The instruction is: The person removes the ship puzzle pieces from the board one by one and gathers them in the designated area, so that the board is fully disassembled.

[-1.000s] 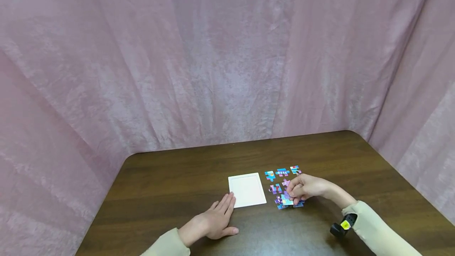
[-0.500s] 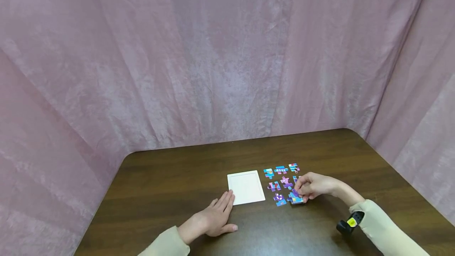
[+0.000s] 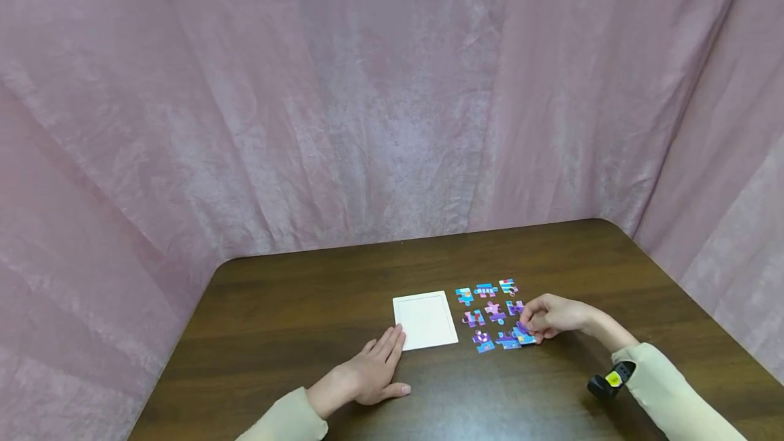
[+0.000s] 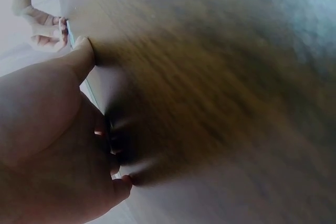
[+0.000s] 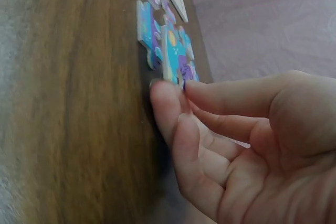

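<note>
My right hand (image 3: 554, 316) pinches a blue and purple jigsaw puzzle piece (image 3: 524, 334) between thumb and fingers, at the front right of the laid-out pieces. The right wrist view shows that puzzle piece (image 5: 171, 59) held just above the table, its near edge at my fingertips. Left of it lies another blue and purple piece (image 3: 507, 341); the two seem to overlap slightly. My left hand (image 3: 373, 369) rests flat with straight fingers, its fingertips on the lower left edge of a white square puzzle tray (image 3: 425, 320). In the left wrist view the left hand (image 4: 47, 124) covers most of the tray.
Several other puzzle pieces lie in loose rows right of the tray, among them a pink one (image 3: 493, 312) in the middle and a blue one (image 3: 486, 290) at the back. All rest on a brown wooden table (image 3: 306, 312). Pink curtains (image 3: 392, 101) hang behind its far edge.
My right hand has carried the pinched puzzle piece to the right, off the front row, uncovering the pieces beneath and beside it. My left hand has stayed at the tray's edge.
</note>
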`<state>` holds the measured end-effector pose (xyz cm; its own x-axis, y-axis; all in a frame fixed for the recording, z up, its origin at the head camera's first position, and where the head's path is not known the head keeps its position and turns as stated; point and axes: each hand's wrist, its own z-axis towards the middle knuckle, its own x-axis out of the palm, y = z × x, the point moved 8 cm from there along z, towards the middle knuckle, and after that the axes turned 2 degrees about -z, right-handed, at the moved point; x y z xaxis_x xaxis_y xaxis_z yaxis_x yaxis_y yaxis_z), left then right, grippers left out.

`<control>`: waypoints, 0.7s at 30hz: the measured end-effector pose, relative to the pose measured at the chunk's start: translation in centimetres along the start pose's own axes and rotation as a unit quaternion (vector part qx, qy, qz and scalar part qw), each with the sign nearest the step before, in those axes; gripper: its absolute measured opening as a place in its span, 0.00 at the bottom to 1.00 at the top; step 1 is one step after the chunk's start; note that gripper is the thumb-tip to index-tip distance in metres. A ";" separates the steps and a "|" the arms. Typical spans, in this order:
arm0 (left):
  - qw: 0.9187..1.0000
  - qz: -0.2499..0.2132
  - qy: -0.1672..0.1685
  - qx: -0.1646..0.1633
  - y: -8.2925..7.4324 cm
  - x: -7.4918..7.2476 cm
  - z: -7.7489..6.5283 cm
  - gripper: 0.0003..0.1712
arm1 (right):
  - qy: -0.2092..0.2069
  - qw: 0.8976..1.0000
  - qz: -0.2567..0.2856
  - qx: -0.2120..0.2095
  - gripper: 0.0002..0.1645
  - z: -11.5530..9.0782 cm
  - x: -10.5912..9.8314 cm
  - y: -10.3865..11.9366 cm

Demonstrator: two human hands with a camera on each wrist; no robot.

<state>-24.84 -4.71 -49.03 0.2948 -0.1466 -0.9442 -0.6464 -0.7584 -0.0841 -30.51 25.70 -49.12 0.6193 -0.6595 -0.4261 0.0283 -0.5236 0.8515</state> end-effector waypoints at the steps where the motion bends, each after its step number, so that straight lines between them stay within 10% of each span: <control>1: 1.000 -0.001 -0.001 0.001 0.0 0.0 0.0 0.50 | 0.001 1.000 -0.001 0.000 0.10 -0.1 -0.1 0.0; 21: 0.999 -0.034 -0.029 0.017 0.4 0.2 0.0 0.52 | -0.080 0.993 -0.072 0.047 0.07 -0.6 -1.7 -0.1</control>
<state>-25.05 -5.06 -49.31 0.2983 -0.0587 -0.9527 -0.6506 -0.7428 -0.1580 -31.14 27.18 -48.25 0.4813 -0.6475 -0.5908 0.0293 -0.6618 0.7491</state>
